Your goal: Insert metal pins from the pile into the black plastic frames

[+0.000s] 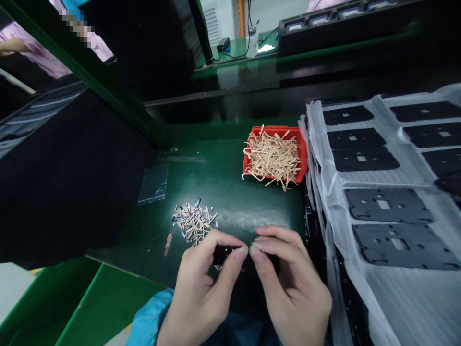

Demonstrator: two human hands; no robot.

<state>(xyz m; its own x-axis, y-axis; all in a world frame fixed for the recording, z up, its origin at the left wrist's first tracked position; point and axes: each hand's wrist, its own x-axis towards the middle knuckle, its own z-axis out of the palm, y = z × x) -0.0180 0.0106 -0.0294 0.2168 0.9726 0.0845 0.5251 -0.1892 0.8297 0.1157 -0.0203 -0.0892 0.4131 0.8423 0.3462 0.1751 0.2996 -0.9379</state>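
Pinching a black piece (221,254), left fingers (233,264) and right fingers (283,247) hover over a green tabletop (216,175) (red bin (303,156) beyond).

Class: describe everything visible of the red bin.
The red bin is open-topped, roughly rectangular and apparently plastic. It sits on the green worktop, close beside the white sheeting. Tan, papery strips heap above its rim, some hanging over the near edge. Neither the left hand nor the right hand touches it.

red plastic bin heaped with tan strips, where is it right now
In the head view, the red plastic bin stands right of centre on the dark green tabletop, just left of the white sheeting bearing flat black plates.
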